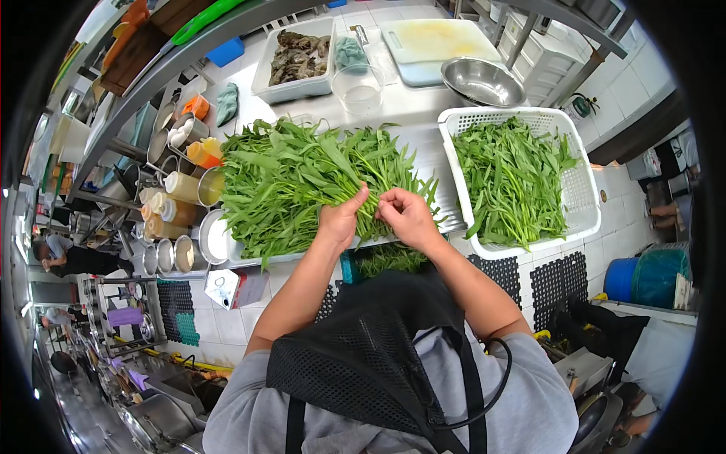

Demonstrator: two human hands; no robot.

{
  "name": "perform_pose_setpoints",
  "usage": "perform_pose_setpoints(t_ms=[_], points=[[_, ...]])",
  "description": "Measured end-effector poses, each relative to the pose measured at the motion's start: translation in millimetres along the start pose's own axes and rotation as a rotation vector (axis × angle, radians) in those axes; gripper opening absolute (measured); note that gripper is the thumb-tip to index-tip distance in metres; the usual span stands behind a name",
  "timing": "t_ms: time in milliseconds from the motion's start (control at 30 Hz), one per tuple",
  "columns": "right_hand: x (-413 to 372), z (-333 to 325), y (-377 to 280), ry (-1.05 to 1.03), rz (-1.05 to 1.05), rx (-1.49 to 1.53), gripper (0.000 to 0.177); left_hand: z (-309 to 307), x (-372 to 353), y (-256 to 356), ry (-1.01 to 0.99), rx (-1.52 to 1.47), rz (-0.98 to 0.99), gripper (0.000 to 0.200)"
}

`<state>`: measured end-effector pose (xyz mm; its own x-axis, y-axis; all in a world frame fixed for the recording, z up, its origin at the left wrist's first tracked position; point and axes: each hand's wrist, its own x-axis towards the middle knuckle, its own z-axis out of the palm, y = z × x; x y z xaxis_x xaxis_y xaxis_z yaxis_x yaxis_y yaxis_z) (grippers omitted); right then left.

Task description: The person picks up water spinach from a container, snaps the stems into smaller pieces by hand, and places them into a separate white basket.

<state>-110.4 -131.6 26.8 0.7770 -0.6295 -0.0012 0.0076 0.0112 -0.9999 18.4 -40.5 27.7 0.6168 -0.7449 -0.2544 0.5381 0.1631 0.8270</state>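
Note:
A large heap of leafy water spinach [280, 189] covers the steel counter in front of me. My left hand [342, 218] is closed around a bunch of its stems at the heap's front edge, thumb pointing up. Close beside it, my right hand [408, 216] pinches the stems with bent fingers. Exactly how many stems lie between those fingers is hidden. To the right stands a white perforated basket [581, 189] with more water spinach [514, 181] lying loose inside. Below my hands, a teal container [350, 266] with greens shows partly at the counter's front edge.
At the back are a white tub [291, 92] of shrimp-like seafood, a clear round container [358, 91], a cutting board [439, 41] and a steel bowl [484, 82]. Sauce bottles [180, 185] and a bowl of white powder [217, 236] line the left. Other people stand at both sides.

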Motion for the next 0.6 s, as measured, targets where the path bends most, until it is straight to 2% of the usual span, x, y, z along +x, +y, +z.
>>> perform_pose_setpoints(t_ms=[200, 300, 400, 433, 500, 533, 567, 600], points=[[2, -5, -6, -0.011, 0.174, 0.192, 0.009, 3, -9, 5, -0.081, 0.061, -0.020, 0.027], [4, 0, -9, 0.039, 0.270, 0.317, 0.009, 5, -10, 4, -0.064, 0.073, 0.013, 0.027], [8, 2, -8, 0.155, 0.394, 0.617, 0.011, 16, -21, 5, -0.011, 0.184, 0.040, 0.031], [9, 0, -8, 0.155, 0.393, 0.617, 0.011, 15, -21, 1, -0.012, 0.184, 0.041, 0.031], [9, -7, -6, 0.157, 0.370, 0.611, 0.010, 5, -16, -11, -0.231, 0.458, 0.333, 0.035], [8, -12, 1, 0.093, 0.348, 0.471, 0.012, -2, -15, -13, -0.312, 0.668, 0.268, 0.033], [5, -17, 13, 0.068, 0.349, 0.468, 0.012, -6, -25, -5, -0.289, 0.669, 0.278, 0.033], [1, -22, 28, 0.046, 0.215, 0.180, 0.011, -10, -42, 5, -0.342, 0.144, -0.104, 0.029]])
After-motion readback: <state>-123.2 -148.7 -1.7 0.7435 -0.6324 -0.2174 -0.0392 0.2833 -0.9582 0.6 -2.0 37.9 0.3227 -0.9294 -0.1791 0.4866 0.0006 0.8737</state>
